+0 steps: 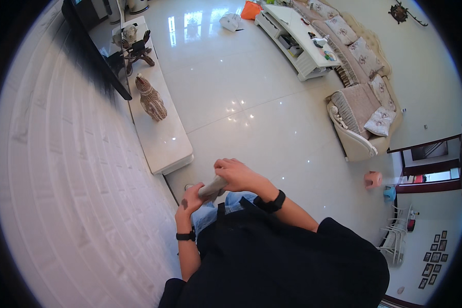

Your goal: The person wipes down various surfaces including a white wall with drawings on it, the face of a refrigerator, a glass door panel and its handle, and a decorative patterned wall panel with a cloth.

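A folded light grey cloth (214,186) is stretched between my two hands, in front of my body. My left hand (193,198) grips its lower left end, with the thumb along the top. My right hand (235,175) holds the upper right end, its fingers curled over the edge. Part of the cloth hangs below and is partly hidden by the hands. Both wrists carry black bands. To the left of the hands stands the near end of a low white TV cabinet (168,144), with a brown and white patterned figurine (151,98) on it.
A television (100,50) is by the white brick wall (73,161). Beyond lies a glossy tiled floor (231,84). A white coffee table (281,34) with small items stands before a cushioned sofa (362,104). Pink (372,179) and blue (389,193) stools are at the right.
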Tool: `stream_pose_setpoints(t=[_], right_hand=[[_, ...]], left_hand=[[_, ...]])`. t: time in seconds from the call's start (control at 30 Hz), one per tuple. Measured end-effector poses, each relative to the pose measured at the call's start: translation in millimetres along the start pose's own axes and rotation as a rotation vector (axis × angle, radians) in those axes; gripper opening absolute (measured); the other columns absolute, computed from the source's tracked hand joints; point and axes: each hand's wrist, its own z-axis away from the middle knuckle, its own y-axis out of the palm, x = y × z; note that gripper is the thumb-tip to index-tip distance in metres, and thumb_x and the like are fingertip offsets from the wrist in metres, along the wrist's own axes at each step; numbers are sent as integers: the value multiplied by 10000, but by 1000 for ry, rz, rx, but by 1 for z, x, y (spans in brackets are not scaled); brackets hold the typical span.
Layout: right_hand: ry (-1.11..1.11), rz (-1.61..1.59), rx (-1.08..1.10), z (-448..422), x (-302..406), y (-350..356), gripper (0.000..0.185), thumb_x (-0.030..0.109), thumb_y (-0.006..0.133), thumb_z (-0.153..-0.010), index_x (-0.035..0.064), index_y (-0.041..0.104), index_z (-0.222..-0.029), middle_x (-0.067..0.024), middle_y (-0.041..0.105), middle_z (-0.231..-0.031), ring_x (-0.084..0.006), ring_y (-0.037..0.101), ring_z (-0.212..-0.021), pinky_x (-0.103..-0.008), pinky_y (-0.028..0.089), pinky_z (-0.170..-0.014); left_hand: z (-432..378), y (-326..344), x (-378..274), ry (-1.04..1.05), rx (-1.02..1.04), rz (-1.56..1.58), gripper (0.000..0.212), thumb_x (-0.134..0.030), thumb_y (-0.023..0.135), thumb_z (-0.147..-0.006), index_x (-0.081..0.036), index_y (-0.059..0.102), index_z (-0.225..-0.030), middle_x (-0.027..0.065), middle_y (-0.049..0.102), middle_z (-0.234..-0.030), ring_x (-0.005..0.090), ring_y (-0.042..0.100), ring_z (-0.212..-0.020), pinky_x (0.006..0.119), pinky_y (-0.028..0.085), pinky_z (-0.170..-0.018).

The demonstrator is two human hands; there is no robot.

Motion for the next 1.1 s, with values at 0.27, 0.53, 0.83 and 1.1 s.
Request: stream_pose_setpoints(t=[0.27,0.53,0.83,1.1], right_hand=[[385,-53,246,-22,-71,39,349,113,687,-721,45,538,-1029,-163,598,-1030,-359,604,-958,-425,504,-783],[615,-9,363,-70,-141,117,334,240,751,-729,129,587,-998,-91,622,-941,-328,633,-901,-439,526,-752],[503,-251,693,-156,-269,254,361,261,713,-747,89,587,-1037,-182,627,-1024,-385,607,-962,-458,507,-812],[338,-76,106,-291,-300,315,766,87,726,-735,170,387,-1417,-229,325,-1468,-444,359,-1320,-482,400,-1029]], left_hand=[[-57,-38,90,-80,-89,71,157,-59,711,-777,-47,706,-934,144,696,-923,322,663,-870,384,509,-766],[-56,-35,155,-359,-233,269,215,-74,672,-827,-58,669,-1042,151,701,-933,336,669,-871,373,511,-767],[-104,-4,271,-701,-349,69,275,-206,628,-897,-44,616,-1119,208,675,-1026,399,635,-966,445,500,-803],[-199,-49,361,-546,-857,-198,572,-64,665,-809,-96,463,-1343,140,472,-1385,352,404,-1294,493,286,-1078]])
